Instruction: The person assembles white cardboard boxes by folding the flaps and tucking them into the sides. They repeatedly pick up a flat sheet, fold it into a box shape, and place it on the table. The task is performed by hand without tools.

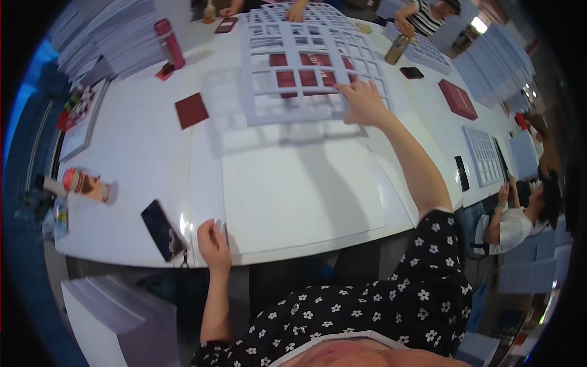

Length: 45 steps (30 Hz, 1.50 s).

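Note:
A white grid sheet with rows of rectangular cut-outs [260, 98] is raised at its near side over the table, its shadow falling below. My right hand [365, 104] reaches far forward, thumb and fingers pinching the sheet's near right part. Through the openings a dark red panel with pale lettering [285, 79] shows. In front of me lies a flat white board [293, 202]. Beside its near left corner, at the table's edge, my left hand [214, 244] rests with fingers loosely curled, nothing visible in them.
A phone [162, 229], an orange-capped bottle [85, 183], a dark red square card [192, 111] and a pink flask [169, 44] stand or lie to the left. Rightward are a gold flask [397, 49] and a dark red box [457, 100]. A co-worker's hand [297, 11] touches grid sheets opposite.

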Tool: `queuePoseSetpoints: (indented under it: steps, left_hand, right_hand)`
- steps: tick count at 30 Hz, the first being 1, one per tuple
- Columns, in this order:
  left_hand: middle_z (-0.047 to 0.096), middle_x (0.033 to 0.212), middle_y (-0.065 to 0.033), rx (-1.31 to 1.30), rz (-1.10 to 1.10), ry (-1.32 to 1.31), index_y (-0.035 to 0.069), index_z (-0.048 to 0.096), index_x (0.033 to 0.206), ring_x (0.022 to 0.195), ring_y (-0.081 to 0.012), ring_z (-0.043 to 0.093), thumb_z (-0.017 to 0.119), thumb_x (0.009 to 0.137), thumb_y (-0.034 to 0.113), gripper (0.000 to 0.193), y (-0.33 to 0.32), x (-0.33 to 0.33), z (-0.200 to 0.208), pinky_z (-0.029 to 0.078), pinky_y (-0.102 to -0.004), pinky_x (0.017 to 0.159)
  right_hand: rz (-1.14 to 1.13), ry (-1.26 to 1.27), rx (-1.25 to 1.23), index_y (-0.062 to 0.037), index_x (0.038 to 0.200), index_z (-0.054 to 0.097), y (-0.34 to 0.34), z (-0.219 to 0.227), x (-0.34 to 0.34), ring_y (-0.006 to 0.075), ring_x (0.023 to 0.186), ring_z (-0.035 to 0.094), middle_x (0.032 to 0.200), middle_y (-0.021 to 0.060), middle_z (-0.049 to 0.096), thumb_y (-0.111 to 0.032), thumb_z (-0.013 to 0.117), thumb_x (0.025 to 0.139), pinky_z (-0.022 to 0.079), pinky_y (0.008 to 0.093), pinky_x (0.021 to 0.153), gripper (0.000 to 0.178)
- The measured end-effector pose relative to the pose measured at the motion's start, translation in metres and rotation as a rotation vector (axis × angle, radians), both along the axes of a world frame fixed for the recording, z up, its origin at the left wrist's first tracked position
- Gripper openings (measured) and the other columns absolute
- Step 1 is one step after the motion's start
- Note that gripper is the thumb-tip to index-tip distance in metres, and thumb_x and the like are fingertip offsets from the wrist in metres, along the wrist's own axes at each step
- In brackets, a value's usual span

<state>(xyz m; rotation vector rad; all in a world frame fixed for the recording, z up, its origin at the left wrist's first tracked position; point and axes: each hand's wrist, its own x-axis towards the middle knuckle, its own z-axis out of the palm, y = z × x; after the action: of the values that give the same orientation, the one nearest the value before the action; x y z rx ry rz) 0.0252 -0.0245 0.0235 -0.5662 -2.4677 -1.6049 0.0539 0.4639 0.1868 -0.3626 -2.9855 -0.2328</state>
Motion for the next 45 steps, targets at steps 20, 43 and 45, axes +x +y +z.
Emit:
queuePoseSetpoints:
  steps: [20, 43, 45]
  left_hand:
    - [0.065, 0.099, -0.0089, 0.353, 0.043, -0.103, -0.001, 0.058, 0.111, 0.086, -0.0143, 0.063, 0.05, 0.101, 0.011, 0.017, -0.001, -0.013, -0.014, 0.051, -0.0276, 0.079]
    - [0.057, 0.089, -0.0135, -0.587, -0.164, 0.193, -0.007, 0.065, 0.109, 0.079, -0.0259, 0.056, 0.078, 0.081, 0.021, 0.041, -0.02, 0.037, 0.007, 0.047, -0.0369, 0.073]
    - [0.057, 0.088, -0.0133, -0.61, -0.153, 0.188, -0.007, 0.066, 0.108, 0.078, -0.0253, 0.057, 0.079, 0.081, 0.021, 0.041, -0.02, 0.039, 0.008, 0.047, -0.0367, 0.073]
  right_hand:
    - [0.074, -0.42, -0.129, -0.0188, 0.146, 0.042, -0.21, -0.057, 0.158, 0.0449, 0.125, 0.047, 0.121, 0.0274, 0.057, -0.049, 0.084, 0.064, 0.02, 0.064, 0.113, 0.097]
    - [-0.331, 0.479, -0.382, -0.0071, 0.103, 0.073, -0.127, -0.155, 0.313, 0.0254, 0.094, 0.058, 0.097, 0.0067, 0.063, -0.014, 0.078, 0.076, 0.047, 0.0371, 0.082, 0.028]
    - [-0.325, 0.498, -0.377, -0.0069, 0.099, 0.073, -0.127, -0.155, 0.312, 0.0255, 0.092, 0.058, 0.094, 0.0065, 0.063, -0.012, 0.078, 0.075, 0.048, 0.0369, 0.081, 0.025]
